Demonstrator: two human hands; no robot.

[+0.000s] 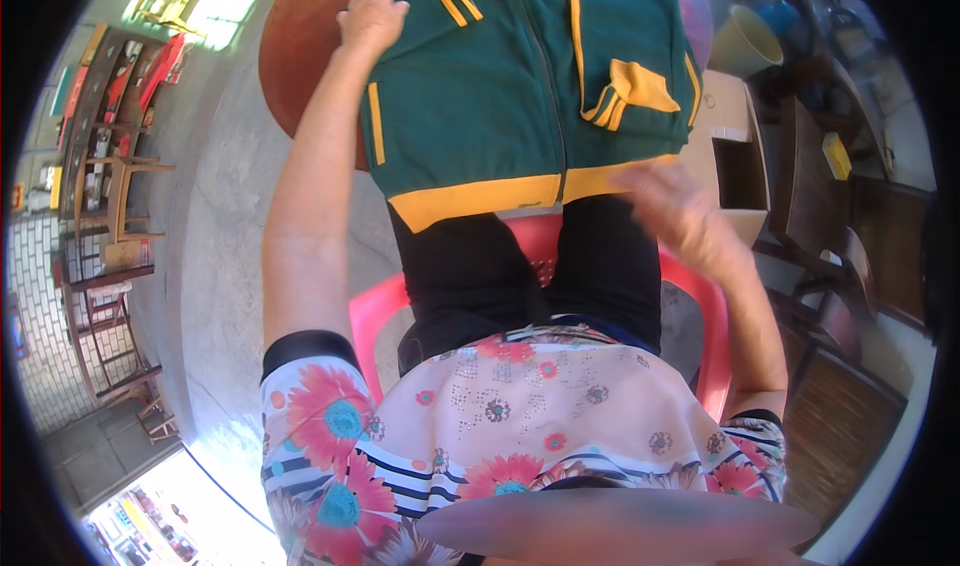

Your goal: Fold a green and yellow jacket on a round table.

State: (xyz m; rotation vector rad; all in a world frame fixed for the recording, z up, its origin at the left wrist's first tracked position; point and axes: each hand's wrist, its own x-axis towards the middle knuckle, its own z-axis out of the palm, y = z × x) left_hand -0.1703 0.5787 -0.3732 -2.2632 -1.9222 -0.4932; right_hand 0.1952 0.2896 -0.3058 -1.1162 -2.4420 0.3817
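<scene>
A dark green zip jacket (472, 108) with yellow trim lies front up over a round reddish-brown table (300, 63), its hem reaching toward my lap. The front zip (544, 71) is closed. One sleeve is folded over the front, with its yellow ribbed cuff (641, 90) on the right half. My left hand (375, 15) is at the jacket's upper left edge, fingers spread and holding nothing. Motion blurs my right hand (671, 210), which is beside the right end of the yellow hem band (480, 202); nothing shows in it, and contact with the cloth is unclear.
I sit on a pink plastic chair (705, 311). An open cardboard box (731, 131) stands right of the table, with a cream bucket (746, 41) behind it. Dark wooden furniture (814, 176) lines the right side. Wooden shelves (112, 116) and a wooden stool (124, 191) are far left.
</scene>
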